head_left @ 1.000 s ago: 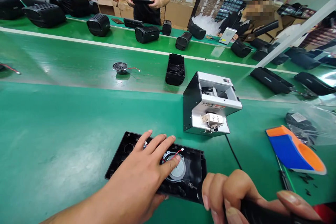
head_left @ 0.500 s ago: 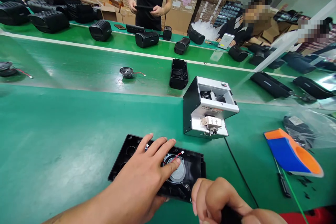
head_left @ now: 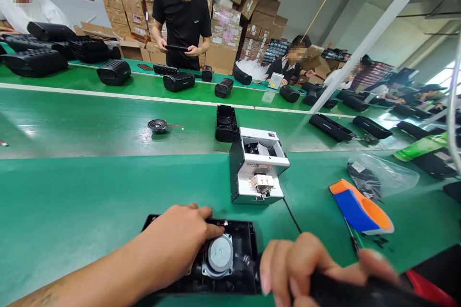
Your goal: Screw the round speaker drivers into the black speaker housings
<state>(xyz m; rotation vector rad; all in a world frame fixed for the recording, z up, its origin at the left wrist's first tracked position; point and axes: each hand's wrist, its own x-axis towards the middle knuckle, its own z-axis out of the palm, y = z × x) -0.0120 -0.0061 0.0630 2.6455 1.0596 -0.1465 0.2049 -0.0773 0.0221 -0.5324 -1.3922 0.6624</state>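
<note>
A black speaker housing (head_left: 241, 235) lies with its inside facing up at the bottom of the view. A round speaker driver (head_left: 220, 253) with a silver back sits in it. My left hand (head_left: 185, 230) reaches across the housing and holds it, its index finger beside the driver near a small white connector (head_left: 225, 223). In my right hand (head_left: 298, 266), fingers are wrapped round a black electric screwdriver (head_left: 345, 290), partly out of view. Its front end points at the housing's right side and is blurred. My left palm covers the housing's left part.
A white and black screw feeder (head_left: 259, 163) stands beyond the housing. Behind it are another housing (head_left: 226, 123) and a loose driver (head_left: 157, 126). An orange and blue scoop (head_left: 360, 208) lies at right near a plastic bag (head_left: 389, 175). People work across the line.
The view has tilted up and turned right. My left fingers have shifted from spread over the housing to bent across it. More of the driver shows, and the screwdriver lies more sideways.
</note>
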